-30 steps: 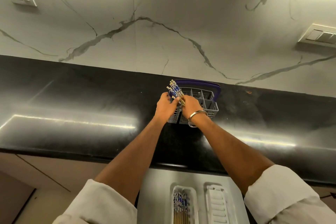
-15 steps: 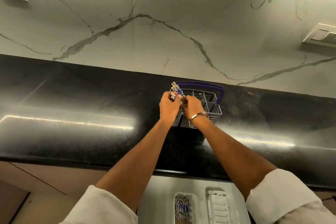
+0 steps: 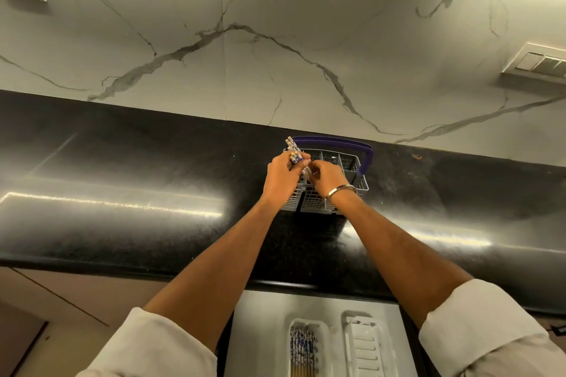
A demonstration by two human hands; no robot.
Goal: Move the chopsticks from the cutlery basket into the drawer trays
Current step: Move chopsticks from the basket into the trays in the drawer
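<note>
Since the earlier frames both hands have drawn closer together over the 9 o'clock end of the cutlery basket (image 3: 349, 162), and the chopsticks (image 3: 293, 150) stand less proud above the fist; judged, the bundle is being gathered for lifting, not yet clear of the basket. Left hand (image 3: 283, 176) has its fingers curled tight round the bundle, tips pointing toward 11 o'clock; right hand (image 3: 326, 176), touching it at 3 o'clock, pinches at the sticks' lower part, exact finger contact unclear. Drawer trays at 6 o'clock: left tray (image 3: 323, 343) already holds chopsticks; right tray (image 3: 367, 343) shows none.
</note>
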